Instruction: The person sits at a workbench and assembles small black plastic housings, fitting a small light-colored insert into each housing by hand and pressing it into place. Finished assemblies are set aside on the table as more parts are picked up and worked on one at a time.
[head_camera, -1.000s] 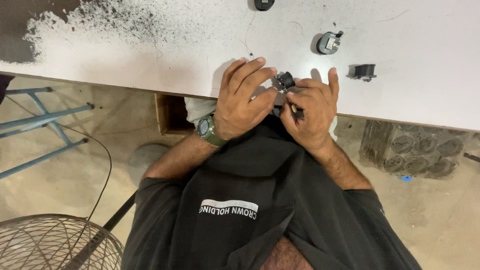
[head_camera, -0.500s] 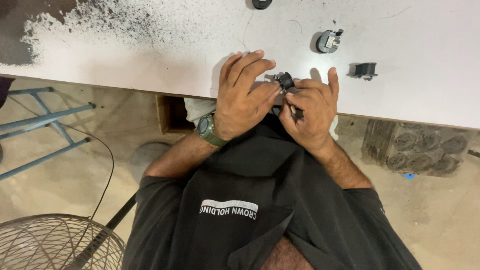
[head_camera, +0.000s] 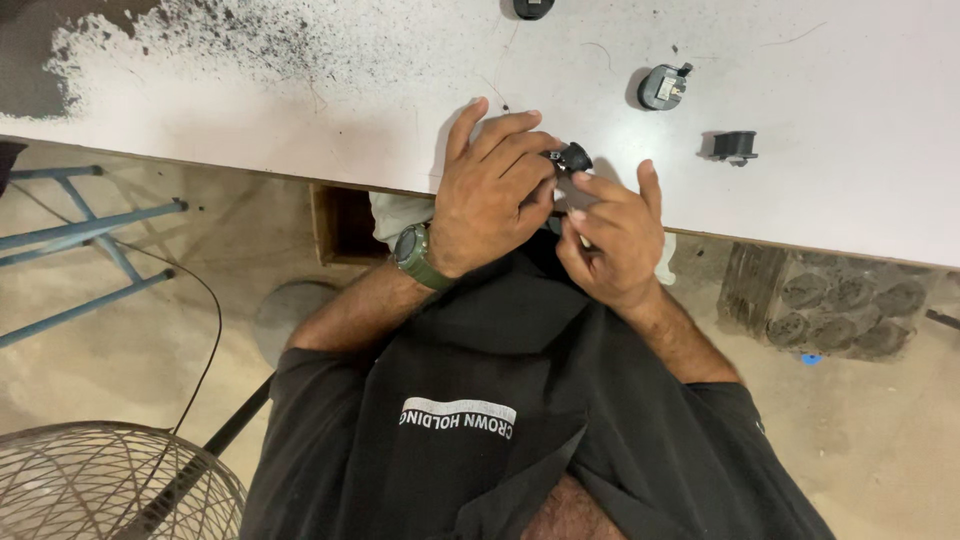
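Head view, looking straight down: nearest the camera is the person's black shirt, and beyond it both forearms rise toward the edge of the white bench (head_camera: 850, 190). The left hand (head_camera: 490, 195), with a green watch (head_camera: 412, 254) at the wrist, is curled, its fingertips pinched on a small black part (head_camera: 572, 158). The right hand (head_camera: 612, 232) is just beside it, fingers bent inward with the forefinger reaching up to touch the same part, so both hands are closed around it. The part sits over the bench's near edge, held slightly above the surface as far as can be told.

Farther out on the bench, to the right, lies a small black clip-like piece (head_camera: 735, 146), and beyond that a round dark grey component (head_camera: 661, 87). At the far edge another round black item (head_camera: 532, 8) is cut off by the frame. Black speckles cover the bench's far left part. On the floor to the left are a blue metal frame (head_camera: 90, 250) and a wire fan guard (head_camera: 100, 485).
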